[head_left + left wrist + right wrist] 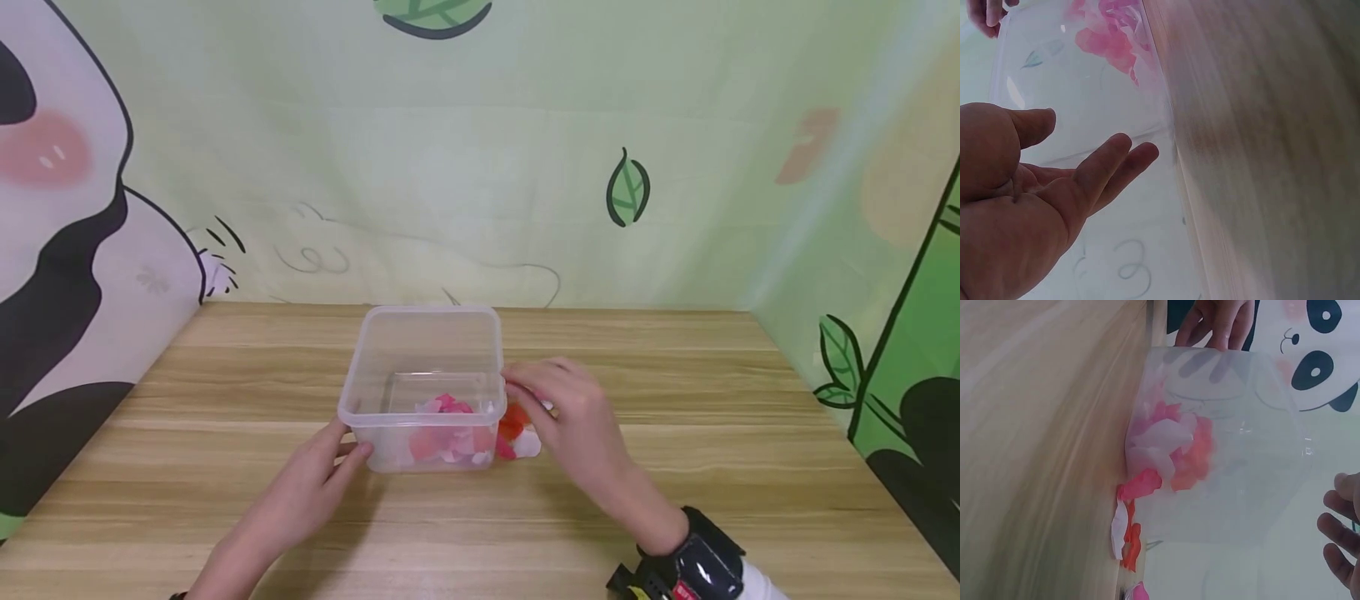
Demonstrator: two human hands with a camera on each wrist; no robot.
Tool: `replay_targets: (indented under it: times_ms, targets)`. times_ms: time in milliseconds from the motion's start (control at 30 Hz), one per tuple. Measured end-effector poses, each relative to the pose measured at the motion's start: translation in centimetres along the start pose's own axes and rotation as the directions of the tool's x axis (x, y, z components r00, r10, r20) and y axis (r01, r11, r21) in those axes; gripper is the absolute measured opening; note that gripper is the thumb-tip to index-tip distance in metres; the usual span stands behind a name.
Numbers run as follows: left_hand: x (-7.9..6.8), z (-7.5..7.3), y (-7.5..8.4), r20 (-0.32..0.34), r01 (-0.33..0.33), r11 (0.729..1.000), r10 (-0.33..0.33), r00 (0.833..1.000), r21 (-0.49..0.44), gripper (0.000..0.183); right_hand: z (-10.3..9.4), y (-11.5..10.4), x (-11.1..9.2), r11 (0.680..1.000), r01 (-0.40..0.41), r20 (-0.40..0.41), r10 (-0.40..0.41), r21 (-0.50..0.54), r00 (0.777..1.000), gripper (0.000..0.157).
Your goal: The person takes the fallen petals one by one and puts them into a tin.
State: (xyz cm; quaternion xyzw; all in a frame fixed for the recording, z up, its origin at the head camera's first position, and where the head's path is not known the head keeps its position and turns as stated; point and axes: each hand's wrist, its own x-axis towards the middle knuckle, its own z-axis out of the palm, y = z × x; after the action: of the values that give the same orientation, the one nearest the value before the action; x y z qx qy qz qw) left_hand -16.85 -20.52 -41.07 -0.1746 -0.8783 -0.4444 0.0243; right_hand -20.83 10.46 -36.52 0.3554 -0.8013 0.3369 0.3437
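A clear plastic box [427,421], open at the top, stands on the wooden table. Pink, white and red petal-like pieces [450,433] lie in a loose heap at its bottom. Just outside the right wall lie several more such pieces [517,429], red, orange and white. My left hand [315,479] rests on the box's left side near the front corner, thumb and fingers extended. At the right rim is my right hand [573,417], fingertips right by the edge. In the right wrist view, the right hand's fingers [1338,528] are loosely bent, with nothing visible between them.
A wood-grain table [675,400] reaches back to a pale green printed cloth backdrop [450,167]. A panda print [67,225] covers the left side and leaf prints [628,192] mark the back. My right wrist carries a black strapped device [697,558].
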Motion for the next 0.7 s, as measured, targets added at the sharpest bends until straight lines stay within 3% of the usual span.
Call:
replay_targets:
  times_ms: [100, 200, 367, 500, 633, 700]
  targets:
    - [0.0, 0.0, 0.0, -0.003, -0.007, 1.000, 0.007, 1.000, -0.003, 0.053, -0.3, 0.3, 0.1, 0.998, -0.041, 0.015, 0.041, -0.041, 0.999, 0.023]
    - [0.0, 0.0, 0.0, -0.008, -0.014, 1.000, 0.014, 1.000, -0.003, 0.053, -0.4, 0.7, -0.1, 0.983, -0.116, 0.091, 0.130, -0.140, 0.987, 0.019]
    - [0.0, 0.0, 0.1, -0.008, -0.019, 1.000, 0.018, 1.000, -0.016, 0.052, -0.2, 1.5, -0.4, 0.942, -0.190, 0.264, 0.264, -0.277, 0.927, 0.012]
    - [0.0, 0.0, 0.0, -0.004, -0.023, 1.000, 0.022, 1.000, -0.015, 0.053, 0.2, 2.1, -0.7, 0.931, -0.192, 0.425, 0.317, -0.312, 0.848, 0.012]
    - [0.0, 0.0, 0.0, -0.002, -0.018, 1.000, 0.018, 1.000, 0.001, 0.053, 0.5, 2.4, -1.3, 0.923, -0.196, 0.582, 0.363, -0.330, 0.728, 0.010]
    - [0.0, 0.0, 0.0, -0.001, -0.015, 1.000, 0.015, 1.000, 0.006, 0.054, 0.6, 2.5, -1.6, 0.919, -0.209, 0.626, 0.381, -0.333, 0.680, 0.010]
